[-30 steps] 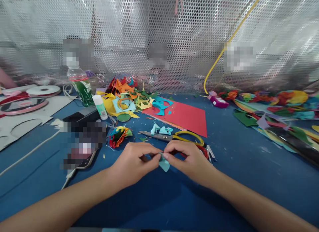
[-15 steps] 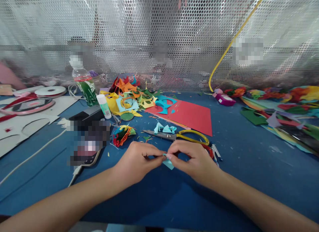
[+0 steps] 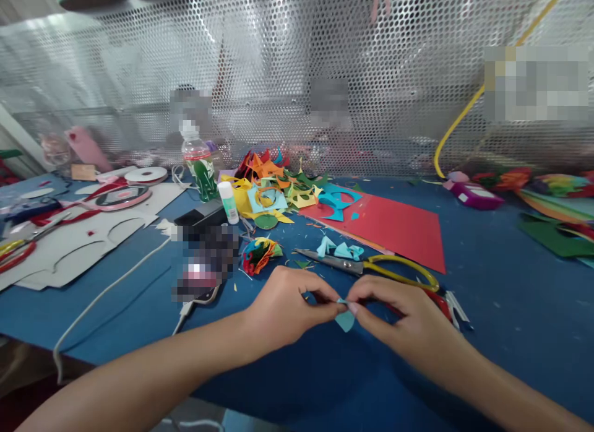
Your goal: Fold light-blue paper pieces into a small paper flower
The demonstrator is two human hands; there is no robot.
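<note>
Both hands are meeting low over the near tabletop [image 3: 510, 308]. My left hand [image 3: 288, 305] and right hand [image 3: 401, 317] are each pinching the top edge of a small teal paper piece [image 3: 345, 319], fingertips clamped on it from either side, almost touching. Grip state: both closed on the paper.

The piece is hanging just above the blue surface, between the two hands. Its pointed end is aiming down toward me, wide edge up in the pinch. Long axis looks roughly vertical, slightly tilted; it's small, so can't be exact.

Risks as I'm judging them: the paper is thin and the pinch area is tiny, so pulling the hands apart unevenly could tear it or open the fold. A slack pinch could be dropping it among the scraps.

Just beyond my right hand, yellow-handled scissors [image 3: 371, 266] are lying flat, blades pointing left, close enough to snag a knuckle. Two folded teal pieces [image 3: 341, 249] are sitting beside the blades. A multicolour folded cluster [image 3: 260, 254] is lying left of that, near a phone on a cable.

Further back: red sheet [image 3: 399, 228], pile of coloured offcuts [image 3: 273, 184], glue stick [image 3: 228, 202], drinks bottle [image 3: 198, 163], then the perforated metal screen [image 3: 297, 67].
</note>
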